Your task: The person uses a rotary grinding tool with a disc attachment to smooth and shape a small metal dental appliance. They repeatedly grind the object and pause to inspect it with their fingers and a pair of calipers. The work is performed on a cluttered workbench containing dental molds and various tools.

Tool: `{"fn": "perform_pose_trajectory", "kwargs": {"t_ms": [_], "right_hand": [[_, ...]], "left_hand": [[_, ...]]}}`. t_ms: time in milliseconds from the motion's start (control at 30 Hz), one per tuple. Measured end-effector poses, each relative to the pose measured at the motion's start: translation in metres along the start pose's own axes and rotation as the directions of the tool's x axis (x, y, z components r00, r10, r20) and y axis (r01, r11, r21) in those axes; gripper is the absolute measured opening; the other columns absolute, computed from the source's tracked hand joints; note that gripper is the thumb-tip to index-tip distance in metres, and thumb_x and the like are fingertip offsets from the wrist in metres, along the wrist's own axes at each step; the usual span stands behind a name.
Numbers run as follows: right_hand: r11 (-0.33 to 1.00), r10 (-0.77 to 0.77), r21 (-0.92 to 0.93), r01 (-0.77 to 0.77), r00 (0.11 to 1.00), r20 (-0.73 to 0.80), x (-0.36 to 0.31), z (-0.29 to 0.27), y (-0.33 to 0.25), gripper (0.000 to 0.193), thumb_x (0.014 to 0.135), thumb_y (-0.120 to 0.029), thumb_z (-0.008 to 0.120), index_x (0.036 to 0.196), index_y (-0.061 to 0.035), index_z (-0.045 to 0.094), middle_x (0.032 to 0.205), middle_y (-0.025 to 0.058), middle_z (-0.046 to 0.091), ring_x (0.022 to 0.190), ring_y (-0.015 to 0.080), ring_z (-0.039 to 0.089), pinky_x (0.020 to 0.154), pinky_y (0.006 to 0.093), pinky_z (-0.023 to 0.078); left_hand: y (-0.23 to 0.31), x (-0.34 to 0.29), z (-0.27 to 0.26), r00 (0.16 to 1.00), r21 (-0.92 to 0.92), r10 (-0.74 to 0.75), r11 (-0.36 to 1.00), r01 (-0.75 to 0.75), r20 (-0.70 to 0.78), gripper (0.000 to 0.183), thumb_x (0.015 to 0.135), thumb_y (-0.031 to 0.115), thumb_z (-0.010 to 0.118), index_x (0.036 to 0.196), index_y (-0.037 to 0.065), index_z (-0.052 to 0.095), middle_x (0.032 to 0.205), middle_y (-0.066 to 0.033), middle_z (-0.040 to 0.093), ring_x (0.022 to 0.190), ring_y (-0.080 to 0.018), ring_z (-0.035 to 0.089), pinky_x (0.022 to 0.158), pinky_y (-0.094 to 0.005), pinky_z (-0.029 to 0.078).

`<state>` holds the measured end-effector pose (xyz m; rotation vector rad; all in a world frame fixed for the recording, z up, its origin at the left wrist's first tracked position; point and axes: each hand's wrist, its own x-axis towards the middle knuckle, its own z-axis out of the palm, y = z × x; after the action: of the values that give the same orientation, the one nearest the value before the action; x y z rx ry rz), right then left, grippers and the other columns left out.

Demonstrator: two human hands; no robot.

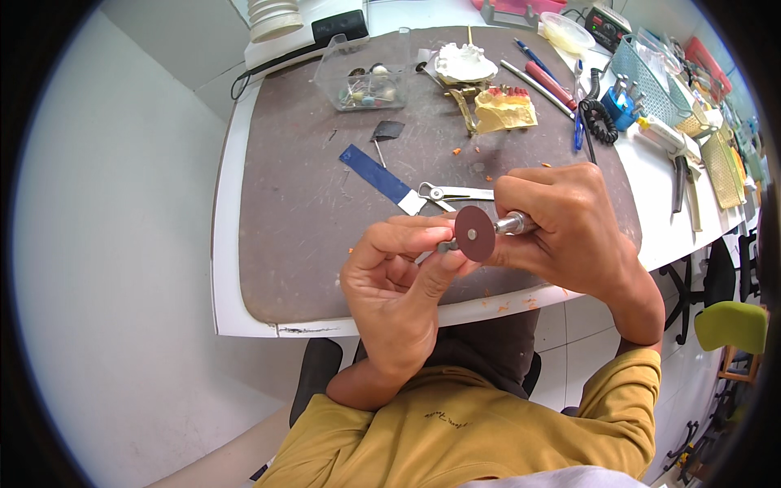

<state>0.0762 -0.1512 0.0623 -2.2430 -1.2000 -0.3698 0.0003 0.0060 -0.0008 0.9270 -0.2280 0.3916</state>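
Observation:
My right hand (569,232) grips a silver rotary handpiece (516,222), its tip pointing left. A thin round reddish-brown disc (473,234) is fitted on that tip, and the frame does not show whether it spins. Close to the disc, my left hand (390,285) pinches a small grey metal-looking piece (446,246) between thumb and fingers. The disc hides part of the left fingertips, so I cannot tell if it touches the piece. Behind the hands lie a blue strip (374,173) with a white end and a white-handled hinged tool (464,194).
Further back stand a clear box of small burs (366,93), a white plaster cast (465,63) and a yellow dental model (504,110) with red on it. Pens, a blue bur holder (620,107) and baskets (647,77) line the right. Orange scraps dot the brown mat (285,203).

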Motion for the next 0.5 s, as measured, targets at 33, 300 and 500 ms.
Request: {"fn": "perform_pose_trajectory", "kwargs": {"t_ms": [33,300,500], "right_hand": [[1.0,-0.004,0.004,0.005,1.0,-0.006,0.0,0.0004,0.0,0.049,0.071,-0.046,0.076,0.06,-0.0048,0.051,0.051,0.0071,0.048,0.043,0.0263,0.049,0.042,0.036,0.036],[1.0,0.01,-0.006,-0.01,1.0,-0.008,0.0001,0.0013,-0.0009,0.051,0.07,-0.045,0.077,0.058,-0.005,0.049,0.051,0.0068,0.048,0.041,0.0253,0.048,0.041,0.0353,0.035],[0.999,0.018,-0.026,-0.018,1.0,0.0,0.0008,0.0003,-0.0007,0.051,0.07,-0.045,0.077,0.058,-0.0048,0.049,0.05,0.0066,0.047,0.041,0.0252,0.048,0.041,0.0351,0.035]], "left_hand": [[0.0001,0.0001,0.0002,1.0,0.006,-0.001,1.0,0.001,-0.007,0.019,0.085,0.004,0.068,0.101,0.003,0.057,0.1,-0.0123,0.062,0.106,-0.0347,0.061,0.09,-0.0388,0.053],[-0.0007,-0.0003,0.0001,0.999,0.017,0.012,1.0,-0.011,-0.038,0.019,0.085,0.002,0.068,0.101,0.003,0.057,0.099,-0.0127,0.063,0.106,-0.0357,0.061,0.091,-0.0401,0.052],[-0.0006,0.0011,0.0015,0.999,0.037,0.04,0.999,-0.039,-0.029,0.018,0.086,0.003,0.067,0.101,0.002,0.057,0.1,-0.0136,0.064,0.107,-0.0366,0.061,0.092,-0.0412,0.052]]}}
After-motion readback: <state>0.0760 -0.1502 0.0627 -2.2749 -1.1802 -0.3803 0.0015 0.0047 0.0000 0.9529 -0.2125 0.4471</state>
